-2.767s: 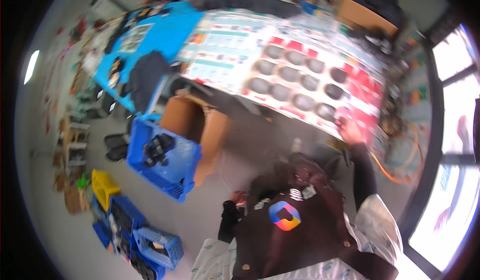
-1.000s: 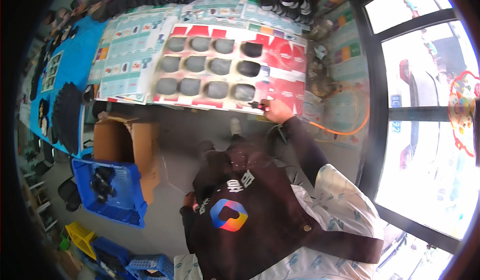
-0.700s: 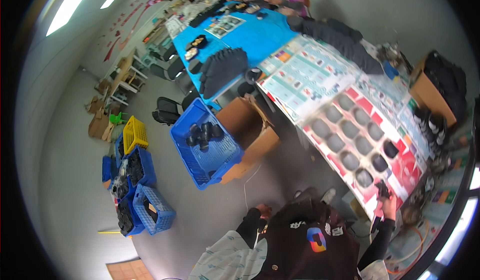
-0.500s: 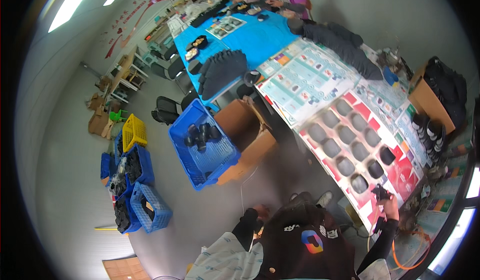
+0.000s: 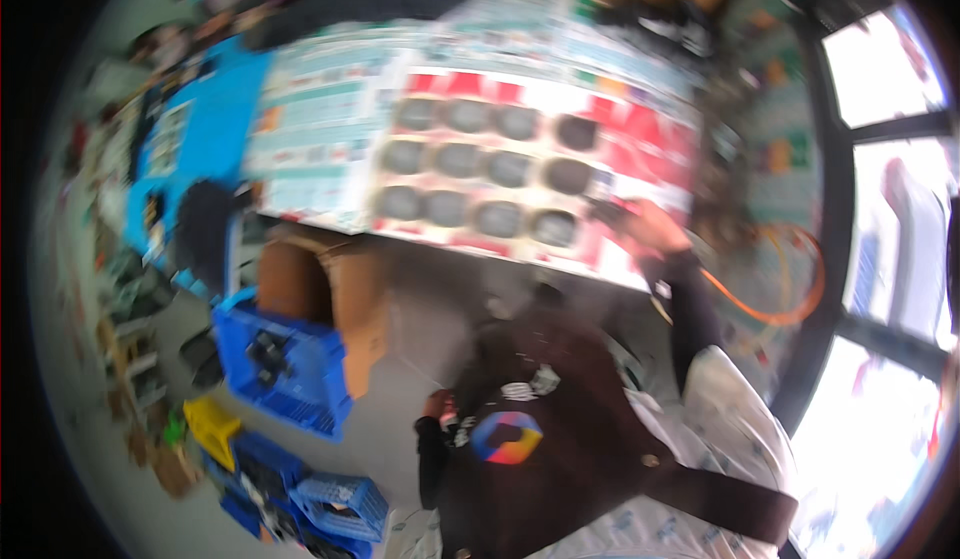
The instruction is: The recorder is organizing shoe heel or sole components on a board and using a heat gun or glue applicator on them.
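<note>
My right hand is closed around a small dark spray gun, held over the right side of a red-and-white printed sheet. Rows of rounded pieces lie on that sheet; most look grey, such as the grey piece, while a darker piece and another dark piece sit nearest the gun. Down beside my dark apron hangs my left hand, its fingers smeared by motion. An orange hose curves to the right of my right forearm.
Left of the table's front edge stand a cardboard box and a blue crate with dark pieces inside. A blue-covered table continues to the far left, with people beside it. Bright windows line the right side.
The view has swung right, so the sheet now lies in the middle and the windows show more. My right hand still grips the spray gun, now nearer the front darker pieces.
</note>
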The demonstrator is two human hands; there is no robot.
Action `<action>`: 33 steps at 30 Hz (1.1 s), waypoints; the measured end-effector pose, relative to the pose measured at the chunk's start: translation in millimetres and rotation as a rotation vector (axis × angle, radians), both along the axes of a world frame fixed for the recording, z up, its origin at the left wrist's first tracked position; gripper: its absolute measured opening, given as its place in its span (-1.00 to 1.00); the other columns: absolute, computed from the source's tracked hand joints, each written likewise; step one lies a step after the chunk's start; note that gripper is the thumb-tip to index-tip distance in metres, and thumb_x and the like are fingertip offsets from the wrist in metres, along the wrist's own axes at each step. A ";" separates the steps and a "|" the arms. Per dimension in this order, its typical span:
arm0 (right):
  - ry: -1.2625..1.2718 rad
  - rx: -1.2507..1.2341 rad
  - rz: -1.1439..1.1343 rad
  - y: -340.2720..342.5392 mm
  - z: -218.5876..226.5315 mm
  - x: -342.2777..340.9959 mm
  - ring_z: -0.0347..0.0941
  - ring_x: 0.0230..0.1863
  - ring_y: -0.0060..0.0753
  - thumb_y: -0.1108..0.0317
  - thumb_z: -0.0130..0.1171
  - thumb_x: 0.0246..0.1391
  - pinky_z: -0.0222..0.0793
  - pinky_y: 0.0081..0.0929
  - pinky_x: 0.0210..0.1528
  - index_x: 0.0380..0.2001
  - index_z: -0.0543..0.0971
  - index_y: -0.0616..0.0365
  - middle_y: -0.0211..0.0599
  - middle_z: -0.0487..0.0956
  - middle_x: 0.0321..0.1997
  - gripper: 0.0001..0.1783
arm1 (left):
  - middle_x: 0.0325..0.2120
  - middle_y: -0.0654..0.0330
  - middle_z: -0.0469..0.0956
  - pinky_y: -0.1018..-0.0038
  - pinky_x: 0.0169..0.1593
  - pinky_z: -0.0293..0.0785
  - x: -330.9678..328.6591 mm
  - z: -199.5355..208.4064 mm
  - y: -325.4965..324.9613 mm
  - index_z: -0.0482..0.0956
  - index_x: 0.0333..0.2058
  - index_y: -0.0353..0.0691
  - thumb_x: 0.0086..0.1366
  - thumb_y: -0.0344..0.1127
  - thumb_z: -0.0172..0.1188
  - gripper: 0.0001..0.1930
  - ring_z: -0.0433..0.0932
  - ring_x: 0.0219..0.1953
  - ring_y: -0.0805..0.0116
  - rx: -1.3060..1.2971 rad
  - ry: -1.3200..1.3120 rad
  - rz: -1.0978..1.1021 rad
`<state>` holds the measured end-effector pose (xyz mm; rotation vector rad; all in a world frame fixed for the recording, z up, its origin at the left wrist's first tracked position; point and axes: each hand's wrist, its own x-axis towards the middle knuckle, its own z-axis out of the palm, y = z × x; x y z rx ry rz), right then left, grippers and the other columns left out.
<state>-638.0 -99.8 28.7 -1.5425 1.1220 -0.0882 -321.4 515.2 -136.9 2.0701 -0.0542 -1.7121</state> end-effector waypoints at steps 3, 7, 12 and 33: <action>0.061 -0.039 0.134 -20.3 17.3 5.8 0.55 -0.50 -0.32 0.39 0.15 -0.10 0.42 -0.28 -0.38 -0.22 0.72 0.19 -0.18 0.61 -0.56 -0.67 | -0.50 0.25 0.51 0.35 -0.45 0.50 24.9 -30.8 32.9 0.66 -0.16 -0.11 0.37 -0.16 0.09 -0.75 0.48 -0.50 0.38 -0.542 -0.627 -0.857; 0.210 0.005 0.121 -23.8 35.2 10.3 0.64 -0.36 -0.10 0.40 0.19 -0.23 0.49 -0.26 -0.25 -0.26 0.69 0.23 0.00 0.67 -0.43 -0.64 | -0.36 0.20 0.65 0.43 -0.35 0.50 15.3 -5.6 -38.7 0.66 -0.15 -0.17 0.35 -0.15 0.10 -0.72 0.59 -0.41 0.40 -0.280 -0.148 -0.265; 0.204 0.138 0.222 -36.8 11.7 31.0 0.59 -0.44 -0.27 0.41 0.28 -0.28 0.49 -0.33 -0.31 -0.06 0.67 0.27 -0.12 0.68 -0.43 -0.45 | -0.35 0.12 0.68 0.44 -0.31 0.53 6.3 29.5 -79.6 0.58 0.00 -0.21 0.40 -0.12 0.09 -0.65 0.63 -0.38 0.34 -0.080 -0.013 -0.025; 0.129 -0.002 0.301 -66.5 -22.6 52.8 0.59 -0.22 0.24 0.28 0.17 -0.19 0.50 -0.05 -0.12 -0.32 0.69 0.21 0.15 0.64 -0.35 -0.66 | -0.45 0.21 0.64 0.50 -0.45 0.41 -8.6 24.0 -72.4 0.64 -0.07 -0.21 0.41 -0.11 0.14 -0.68 0.53 -0.51 0.45 -0.194 -0.161 -0.211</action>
